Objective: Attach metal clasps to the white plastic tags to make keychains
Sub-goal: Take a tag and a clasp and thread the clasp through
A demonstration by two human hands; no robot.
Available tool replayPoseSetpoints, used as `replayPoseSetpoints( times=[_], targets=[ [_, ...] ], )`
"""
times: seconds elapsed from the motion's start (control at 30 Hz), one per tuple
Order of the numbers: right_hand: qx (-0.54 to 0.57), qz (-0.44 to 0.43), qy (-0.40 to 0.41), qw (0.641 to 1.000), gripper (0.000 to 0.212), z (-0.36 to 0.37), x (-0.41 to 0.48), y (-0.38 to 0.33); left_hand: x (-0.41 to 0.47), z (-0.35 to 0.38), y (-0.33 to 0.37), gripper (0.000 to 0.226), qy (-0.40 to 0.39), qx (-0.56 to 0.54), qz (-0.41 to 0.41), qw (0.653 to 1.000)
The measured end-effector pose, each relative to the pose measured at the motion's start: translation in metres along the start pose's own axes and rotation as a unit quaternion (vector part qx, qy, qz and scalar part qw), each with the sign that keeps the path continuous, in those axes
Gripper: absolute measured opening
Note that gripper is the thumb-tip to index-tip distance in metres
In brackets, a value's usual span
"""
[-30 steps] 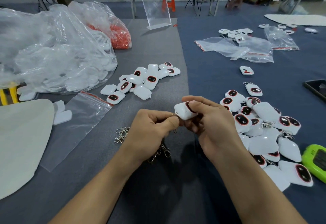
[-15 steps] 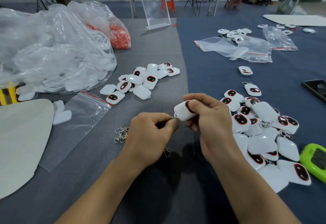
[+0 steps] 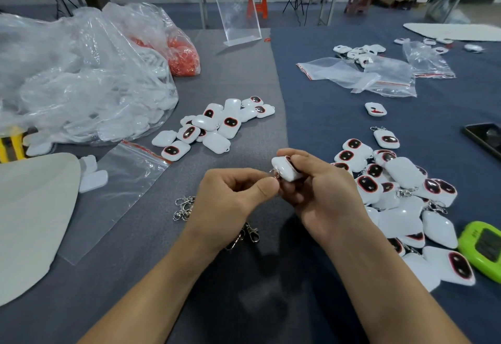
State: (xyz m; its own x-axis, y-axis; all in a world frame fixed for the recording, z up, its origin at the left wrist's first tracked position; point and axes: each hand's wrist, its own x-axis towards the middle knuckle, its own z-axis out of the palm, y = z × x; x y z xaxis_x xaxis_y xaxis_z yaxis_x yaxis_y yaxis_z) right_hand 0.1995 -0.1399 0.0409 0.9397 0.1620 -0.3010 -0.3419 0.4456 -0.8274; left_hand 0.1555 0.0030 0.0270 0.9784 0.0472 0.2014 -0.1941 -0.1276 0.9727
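My right hand (image 3: 322, 197) grips a white plastic tag (image 3: 284, 171) above the table, its corner pointing left. My left hand (image 3: 233, 197) pinches a metal clasp (image 3: 274, 173) at that corner; the ring shows between thumb and tag. The rest of the clasp is hidden in my fingers. A heap of plain white tags (image 3: 214, 127) lies behind my hands. Loose metal clasps (image 3: 184, 208) lie left of my left wrist, and more clasps (image 3: 248, 234) lie under it. Tags with clasps fitted (image 3: 398, 194) are piled to the right.
A big clear bag of white parts (image 3: 81, 80) and a bag of red parts (image 3: 181, 56) fill the left. Empty zip bags (image 3: 119, 183) (image 3: 363, 75) lie flat. A green device (image 3: 485, 246) and a dark phone (image 3: 485, 137) sit at the right edge. A clear stand (image 3: 238, 13) stands behind.
My right hand has turned the tag slightly, tipping its top toward me. My left hand stays pinched at the tag's corner. More clasps now show under my left wrist.
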Motion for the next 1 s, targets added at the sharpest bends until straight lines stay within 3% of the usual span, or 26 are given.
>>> replayPoseSetpoints(
  times=[0.2, 0.27, 0.3, 0.37, 0.4, 0.43, 0.47, 0.53, 0.6, 0.63, 0.67, 0.73, 0.83, 0.9, 1.0],
  targets=[
    [-0.044, -0.058, 0.017, 0.997, 0.03, 0.003, 0.002, 0.008, -0.001, 0.004, -0.005, 0.01, 0.095, 0.094, 0.032, 0.991],
    [-0.106, -0.128, 0.042, 0.985, 0.028, 0.003, 0.002, 0.012, 0.0, -0.001, -0.007, 0.015, 0.089, 0.223, 0.082, 0.967],
    [-0.18, -0.192, 0.053, 0.963, 0.025, 0.002, 0.001, 0.014, 0.0, -0.003, -0.007, 0.019, 0.069, 0.327, 0.116, 0.935],
    [-0.364, -0.323, 0.046, 0.872, 0.018, 0.002, -0.004, 0.022, 0.0, -0.006, -0.007, 0.017, 0.02, 0.484, 0.175, 0.857],
    [-0.433, -0.362, 0.037, 0.825, 0.016, 0.002, -0.006, 0.026, -0.001, -0.006, -0.008, 0.015, 0.001, 0.519, 0.193, 0.832],
    [-0.467, -0.377, 0.037, 0.799, 0.016, 0.003, -0.006, 0.03, -0.002, -0.005, -0.01, 0.015, -0.006, 0.535, 0.197, 0.822],
    [-0.47, -0.369, 0.046, 0.8, 0.016, 0.003, -0.005, 0.031, -0.003, -0.004, -0.011, 0.018, -0.002, 0.538, 0.187, 0.822],
    [-0.372, -0.293, 0.071, 0.878, 0.016, 0.001, 0.0, 0.024, -0.005, -0.002, -0.011, 0.024, 0.034, 0.507, 0.149, 0.848],
    [-0.215, -0.181, 0.078, 0.957, 0.025, 0.001, 0.003, 0.015, -0.002, 0.0, -0.008, 0.024, 0.067, 0.367, 0.076, 0.925],
    [-0.153, -0.131, 0.073, 0.977, 0.027, 0.001, 0.003, 0.012, -0.001, 0.002, -0.007, 0.019, 0.063, 0.26, 0.036, 0.963],
    [-0.105, -0.09, 0.064, 0.988, 0.027, 0.002, 0.003, 0.01, 0.001, 0.003, -0.005, 0.014, 0.048, 0.162, 0.0, 0.986],
    [-0.05, -0.038, 0.048, 0.997, 0.026, 0.004, 0.002, 0.011, 0.002, 0.003, -0.001, 0.018, 0.023, 0.066, -0.027, 0.997],
    [-0.066, -0.066, 0.054, 0.994, 0.023, 0.004, 0.001, 0.01, 0.002, 0.001, -0.001, 0.018, 0.031, 0.129, -0.02, 0.991],
    [-0.189, -0.182, 0.074, 0.962, 0.021, 0.004, -0.002, 0.013, 0.002, -0.003, -0.006, 0.03, 0.04, 0.298, 0.021, 0.953],
    [-0.415, -0.375, 0.047, 0.827, 0.017, 0.01, -0.015, 0.028, 0.003, -0.007, -0.006, 0.026, 0.004, 0.514, 0.12, 0.849]
  ],
)
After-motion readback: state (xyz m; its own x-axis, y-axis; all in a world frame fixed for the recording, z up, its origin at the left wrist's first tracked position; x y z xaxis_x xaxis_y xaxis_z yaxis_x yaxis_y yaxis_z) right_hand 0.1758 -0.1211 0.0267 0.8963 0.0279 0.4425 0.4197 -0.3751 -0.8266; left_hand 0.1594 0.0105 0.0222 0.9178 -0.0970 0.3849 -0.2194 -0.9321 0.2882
